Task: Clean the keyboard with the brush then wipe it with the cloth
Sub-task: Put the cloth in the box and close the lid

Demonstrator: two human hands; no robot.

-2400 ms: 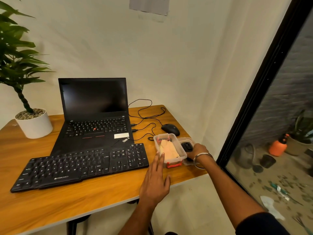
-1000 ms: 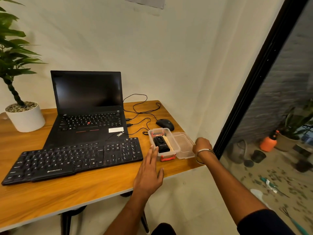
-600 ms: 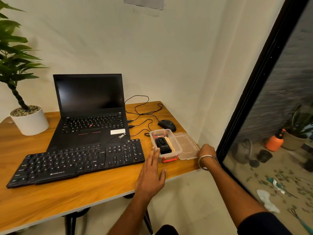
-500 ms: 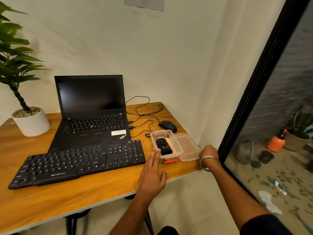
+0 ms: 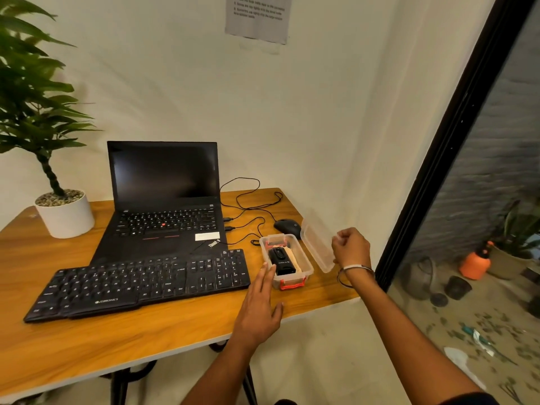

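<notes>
Keyboard (image 5: 140, 283) untouched on desk (image 5: 146, 340); box (image 5: 305, 268) steadied by flat, straight-fingered left hand (image 5: 260, 312), lid (image 5: 317, 244) pinched upright by right hand (image 5: 350, 248); lid should be kept back while brush (image 5: 281, 261) is lifted out

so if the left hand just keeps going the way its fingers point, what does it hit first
Most likely the clear plastic box with red latches: the left hand points its straight fingers up and away, fingertips already at the box's near left wall. Whether they touch is unclear. The black device lies inside.
</notes>
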